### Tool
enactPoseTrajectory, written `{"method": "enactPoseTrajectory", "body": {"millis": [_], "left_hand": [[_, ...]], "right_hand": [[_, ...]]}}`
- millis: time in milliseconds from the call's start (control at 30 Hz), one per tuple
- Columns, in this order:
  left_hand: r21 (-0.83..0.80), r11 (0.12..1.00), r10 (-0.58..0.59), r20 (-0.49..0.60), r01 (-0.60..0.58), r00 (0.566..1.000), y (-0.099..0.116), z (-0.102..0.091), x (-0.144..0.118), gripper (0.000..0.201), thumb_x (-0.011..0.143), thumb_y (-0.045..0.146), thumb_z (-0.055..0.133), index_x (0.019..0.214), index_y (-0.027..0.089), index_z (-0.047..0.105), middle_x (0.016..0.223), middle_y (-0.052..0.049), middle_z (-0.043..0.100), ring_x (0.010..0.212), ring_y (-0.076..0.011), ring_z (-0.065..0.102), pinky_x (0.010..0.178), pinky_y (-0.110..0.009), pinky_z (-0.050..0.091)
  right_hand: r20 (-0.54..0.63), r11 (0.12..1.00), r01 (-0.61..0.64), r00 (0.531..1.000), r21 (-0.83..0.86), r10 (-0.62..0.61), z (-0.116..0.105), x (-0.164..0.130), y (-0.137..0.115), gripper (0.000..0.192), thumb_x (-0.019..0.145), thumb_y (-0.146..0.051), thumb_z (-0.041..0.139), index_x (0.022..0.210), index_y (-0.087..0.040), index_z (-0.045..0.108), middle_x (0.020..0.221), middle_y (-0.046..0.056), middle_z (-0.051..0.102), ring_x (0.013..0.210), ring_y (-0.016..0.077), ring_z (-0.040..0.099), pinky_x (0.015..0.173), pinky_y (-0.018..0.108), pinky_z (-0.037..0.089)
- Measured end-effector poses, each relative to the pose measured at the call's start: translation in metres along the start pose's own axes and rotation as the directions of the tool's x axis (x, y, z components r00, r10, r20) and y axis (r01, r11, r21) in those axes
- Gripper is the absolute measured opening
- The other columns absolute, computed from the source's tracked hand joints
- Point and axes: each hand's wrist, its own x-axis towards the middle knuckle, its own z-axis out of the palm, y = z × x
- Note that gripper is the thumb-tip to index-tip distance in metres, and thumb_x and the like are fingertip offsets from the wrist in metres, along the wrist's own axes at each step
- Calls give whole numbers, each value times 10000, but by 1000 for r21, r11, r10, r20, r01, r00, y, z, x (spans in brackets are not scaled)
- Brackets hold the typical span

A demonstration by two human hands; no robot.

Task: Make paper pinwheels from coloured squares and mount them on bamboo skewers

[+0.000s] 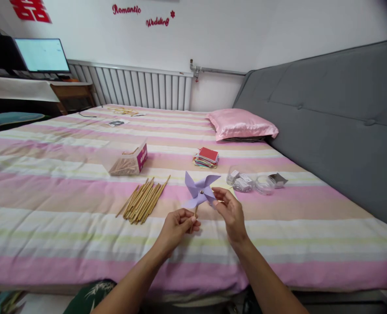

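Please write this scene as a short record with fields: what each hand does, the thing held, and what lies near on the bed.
left hand: pinches the stick below the pinwheel
right hand: fingertips touch a blade of the pinwheel
pinwheel: lilac paper, pin at its centre, held above the bed
wooden sticks: loose pile, left of the hands
open box: behind the sticks
paper stack: coloured sheets, red on top
clear containers: right of the pinwheel
bed: striped sheet

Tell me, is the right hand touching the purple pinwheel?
Touching. The head view shows the right hand with its fingertips on a blade of the purple pinwheel, while the left hand pinches its stick.
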Motion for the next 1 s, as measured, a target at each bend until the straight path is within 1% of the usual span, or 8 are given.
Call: {"method": "enactPoseTrajectory", "body": {"millis": [33, 67, 200, 267, 400, 733, 867, 1000], "left_hand": [[23, 1000, 21, 8, -21, 1000, -2, 0, 1, 310, 656, 408, 722, 732, 131, 606, 640, -56, 680, 565, -145, 611, 574, -252, 434], [45, 998, 41, 22, -42, 999, -4, 0, 1, 302, 661, 409, 717, 718, 133, 607, 622, -49, 672, 541, -137, 595, 561, -249, 428], [97, 992, 66, 85, -74, 994, -7, 2, 1, 275, 691, 401, 693, 701, 139, 610, 612, -39, 660, 527, -130, 578, 553, -247, 423], [108, 992, 58, 92, -67, 994, -7, 3, 0, 273, 695, 397, 690, 709, 136, 614, 617, -41, 661, 535, -133, 583, 552, -245, 423], [119, 992, 41, 86, -52, 995, -6, 4, -1, 270, 696, 389, 690, 734, 132, 617, 640, -52, 673, 558, -142, 599, 545, -239, 424], [129, 991, 31, 66, -40, 997, -5, 4, -1, 296, 651, 413, 710, 702, 137, 616, 596, -51, 663, 521, -151, 595, 564, -264, 455], [138, 990, 28, 69, -38, 997, -6, 3, 0, 304, 654, 414, 708, 719, 130, 619, 597, -54, 660, 514, -151, 592, 560, -267, 454], [128, 991, 25, 84, -35, 996, -8, 3, 0, 309, 659, 415, 706, 718, 127, 611, 590, -44, 644, 498, -139, 577, 550, -264, 453]], "right_hand": [[31, 999, -6, 1000, 44, 4, -1, 1, -2, 340, 751, -335, 602, 1052, -177, 604, 989, 88, 663, 936, 228, 596, 762, 319, 455], [50, 996, -25, 999, 81, 21, -2, 2, -3, 327, 752, -337, 601, 1036, -176, 610, 969, 82, 666, 913, 224, 599, 757, 316, 456], [60, 979, -138, 990, 150, 130, 0, 5, 0, 197, 718, -350, 654, 791, -168, 635, 732, 21, 647, 689, 167, 579, 647, 269, 447], [55, 972, -162, 986, 173, 154, 2, 4, 2, 191, 701, -348, 678, 750, -169, 633, 690, 0, 631, 643, 146, 558, 618, 252, 435], [65, 959, -186, 982, 215, 176, 1, 4, 3, 182, 696, -331, 693, 755, -165, 647, 677, -12, 622, 612, 123, 533, 598, 235, 422], [41, 925, -292, 956, 243, 291, 4, 3, 9, 271, 628, -365, 731, 786, -153, 670, 705, 11, 661, 618, 142, 557, 601, 255, 436], [33, 914, -307, 950, 264, 310, 5, 3, 11, 243, 627, -330, 732, 783, -152, 673, 716, 7, 665, 628, 135, 558, 613, 245, 427], [20, 910, -303, 951, 282, 310, 5, 2, 14, 216, 639, -305, 726, 783, -153, 674, 685, -9, 657, 614, 121, 549, 605, 229, 414]]}}
